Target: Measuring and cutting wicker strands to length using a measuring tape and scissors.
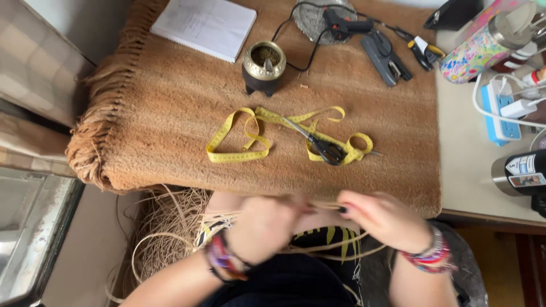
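Note:
My left hand (pixel 263 226) and my right hand (pixel 382 218) meet low in the view, just below the table's front edge. Both pinch thin pale straw-like fibre strands (pixel 327 206) that stretch between them; the hands are blurred. More loose fibre (pixel 165 233) piles at the left by my lap. Both wrists wear colourful bracelets. On the brown fringed cloth (pixel 170 153) above the hands lie a yellow tape measure (pixel 239 145) and black-handled scissors (pixel 324 148).
A small dark round cup with brass rim (pixel 264 63), a white notebook (pixel 205 25), a black glue gun (pixel 344 25), a stapler (pixel 387 57) and pliers (pixel 424 51) lie farther back. At right are a floral tumbler (pixel 478 51), a power strip (pixel 500 111) and a steel flask (pixel 520 173).

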